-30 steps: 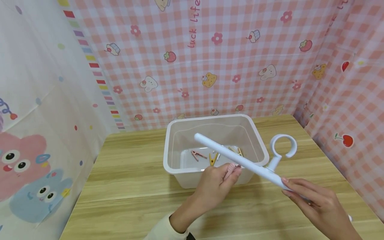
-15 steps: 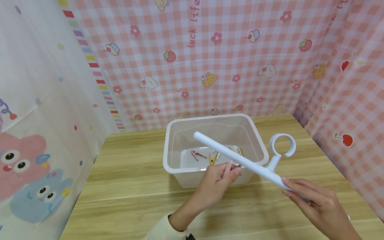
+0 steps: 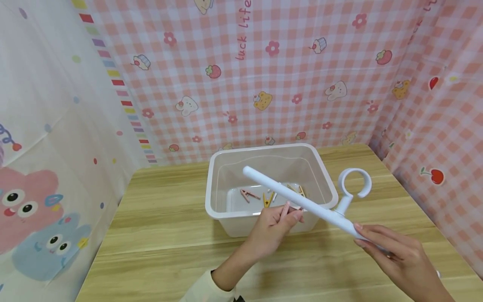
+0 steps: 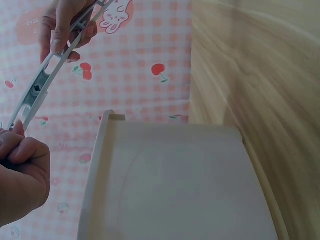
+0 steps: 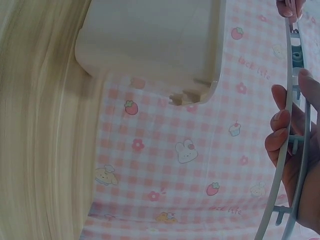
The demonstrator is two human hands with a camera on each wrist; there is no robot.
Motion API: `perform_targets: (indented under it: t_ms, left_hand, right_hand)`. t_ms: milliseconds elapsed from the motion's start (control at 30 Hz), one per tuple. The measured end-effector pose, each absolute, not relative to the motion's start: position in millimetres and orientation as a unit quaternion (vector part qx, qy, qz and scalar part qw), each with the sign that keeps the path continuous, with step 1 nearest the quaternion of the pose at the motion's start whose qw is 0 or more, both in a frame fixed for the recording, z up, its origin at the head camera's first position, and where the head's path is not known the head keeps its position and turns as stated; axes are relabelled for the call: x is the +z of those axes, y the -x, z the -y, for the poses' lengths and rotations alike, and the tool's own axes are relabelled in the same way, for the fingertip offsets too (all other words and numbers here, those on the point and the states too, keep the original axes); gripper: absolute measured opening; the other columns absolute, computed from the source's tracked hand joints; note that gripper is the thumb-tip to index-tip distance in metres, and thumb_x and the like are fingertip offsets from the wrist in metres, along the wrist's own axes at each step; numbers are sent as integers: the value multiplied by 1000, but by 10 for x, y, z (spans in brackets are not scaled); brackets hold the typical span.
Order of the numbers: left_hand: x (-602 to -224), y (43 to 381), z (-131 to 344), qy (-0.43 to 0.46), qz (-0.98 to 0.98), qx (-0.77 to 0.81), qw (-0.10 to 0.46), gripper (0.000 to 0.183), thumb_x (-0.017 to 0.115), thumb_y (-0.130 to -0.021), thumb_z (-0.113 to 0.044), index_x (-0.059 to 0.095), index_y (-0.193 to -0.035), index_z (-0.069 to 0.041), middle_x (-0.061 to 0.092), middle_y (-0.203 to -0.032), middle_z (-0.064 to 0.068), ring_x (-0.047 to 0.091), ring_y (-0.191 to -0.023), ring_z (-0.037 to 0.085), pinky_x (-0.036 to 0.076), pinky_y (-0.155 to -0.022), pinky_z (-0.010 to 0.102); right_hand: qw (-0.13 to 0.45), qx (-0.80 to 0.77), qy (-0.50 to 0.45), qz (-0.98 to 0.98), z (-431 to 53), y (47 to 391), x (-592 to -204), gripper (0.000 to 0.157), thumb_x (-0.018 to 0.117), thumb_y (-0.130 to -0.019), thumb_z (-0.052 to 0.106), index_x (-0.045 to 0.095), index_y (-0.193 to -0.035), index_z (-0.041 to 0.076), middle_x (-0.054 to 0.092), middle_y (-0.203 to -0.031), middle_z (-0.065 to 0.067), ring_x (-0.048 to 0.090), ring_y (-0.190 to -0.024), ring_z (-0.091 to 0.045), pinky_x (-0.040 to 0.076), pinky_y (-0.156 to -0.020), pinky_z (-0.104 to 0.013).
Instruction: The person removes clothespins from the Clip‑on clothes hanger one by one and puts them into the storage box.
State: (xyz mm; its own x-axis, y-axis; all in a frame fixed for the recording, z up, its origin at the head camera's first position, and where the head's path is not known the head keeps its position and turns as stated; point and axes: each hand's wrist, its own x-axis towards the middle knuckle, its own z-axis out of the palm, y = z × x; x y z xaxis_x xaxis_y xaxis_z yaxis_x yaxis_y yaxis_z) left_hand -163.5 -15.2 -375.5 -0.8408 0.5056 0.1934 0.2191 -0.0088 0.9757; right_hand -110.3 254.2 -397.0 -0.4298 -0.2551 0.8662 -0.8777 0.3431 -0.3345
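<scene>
A pale blue-white plastic clothes hanger [image 3: 290,195] with an open ring-shaped hook slants across the head view, over the front of a bin. My right hand [image 3: 401,258] grips its lower right part; in the right wrist view, the fingers [image 5: 279,122] wrap the hanger's ribbed underside. My left hand [image 3: 268,230] pinches a pink clothespin [image 3: 285,210] right at the hanger's bar. Part of that clothespin is hidden by the fingers and the bar. From the left wrist view, the left hand [image 4: 25,175] is at one end of the hanger's hollow underside [image 4: 37,90].
Behind the hands stands a translucent white plastic bin [image 3: 216,216]. Inside lie a pink clothespin [image 3: 249,195], a yellow clothespin [image 3: 267,201] and several others. The wooden table [image 3: 158,235] meets checked cloth walls at its back and right. A small white object [image 3: 438,274] shows beside the right wrist.
My left hand has turned slightly, tipping the pink clothespin more upright against the hanger. The right hand and hanger have barely moved.
</scene>
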Motion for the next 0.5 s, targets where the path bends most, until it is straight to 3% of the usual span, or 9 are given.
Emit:
perform_targets:
  t_ms: [167, 500]
  left_hand:
    - [-3770, 1649, 154, -242, -656, 697, 157, 37, 51, -106, -16, 63, -102, 19, 32, -52, -9, 27, -44, 2, 22, -42, 18]
    - [-3763, 1656, 158, -235, -622, 722, 191, 41, 49, -105, -17, 57, -103, 23, 33, -52, -11, 28, -46, 1, 25, -45, 17]
  right_hand:
    - [372, 425, -390, 727, -2529, 1112, -3961, 39, 66, -98, 19, 71, -101, -19, 74, -118, 3, 67, -101, 7, 51, -78, -4]
    - [378, 421, -386, 729, -2517, 1116, -3968, 39, 66, -98, 21, 72, -100, -18, 74, -119, 4, 67, -104, 8, 52, -83, -4]
